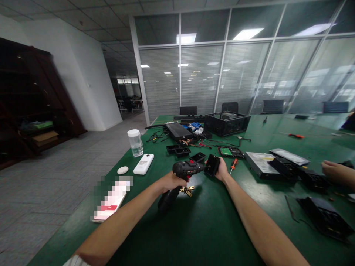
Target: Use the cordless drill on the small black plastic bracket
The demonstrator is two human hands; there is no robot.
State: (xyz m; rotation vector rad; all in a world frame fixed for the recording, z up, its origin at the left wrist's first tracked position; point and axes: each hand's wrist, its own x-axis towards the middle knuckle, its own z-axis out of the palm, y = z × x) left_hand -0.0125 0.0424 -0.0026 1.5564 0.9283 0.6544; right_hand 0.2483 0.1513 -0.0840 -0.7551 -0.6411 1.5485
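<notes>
My left hand (pixel 173 181) is wrapped round the grip of a black cordless drill (pixel 185 169) with red details. The drill points right, its tip at the side of a small black box-shaped part (pixel 212 165). That part is tilted up in my right hand (pixel 222 170), fingers closed on its right edge. Whether the tip touches a screw is too small to tell. Several small brass-coloured metal pieces (pixel 189 191) lie on the green table under the drill. Just beyond sit open black trays (pixel 182 152), and an orange-handled screwdriver (pixel 233 165) lies right of my right hand.
On the left stand a water bottle (pixel 135 142), a white power bank (pixel 143 164) and a pixelated phone (pixel 113 199). A black metal case (pixel 227 123), cables and a circuit board (pixel 227 151) lie farther back. At right are drive units (pixel 262 165) and another person's hand (pixel 332 170).
</notes>
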